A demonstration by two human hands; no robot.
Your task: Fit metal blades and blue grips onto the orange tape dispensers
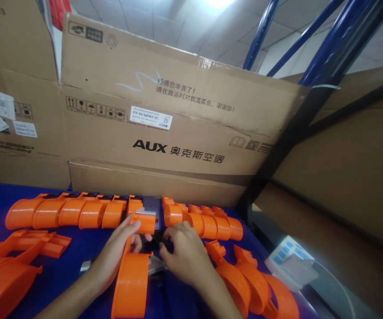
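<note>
My left hand (pixel 125 243) is closed around an orange plastic part, its thumb lying over the block-shaped end (pixel 146 223). A strip runs down from that end to a wide curved band (pixel 131 283) near my wrist; the grip hides where they join. A silvery strip shows along the block's top edge. My right hand (pixel 185 250) sits just to the right, fingers curled, with a dark piece (pixel 165 243) at its fingertips. Its shape is mostly hidden. Below and between my hands lies a grey metallic object (pixel 156 264), partly covered.
Rows of similar orange parts (pixel 91 214) stand along the back of the blue surface (pixel 68 261). More orange parts (pixel 5 274) lie at left and others (pixel 256 288) at right. A cardboard wall (pixel 111 141) rises behind. A white device (pixel 291 261) with a cable sits right.
</note>
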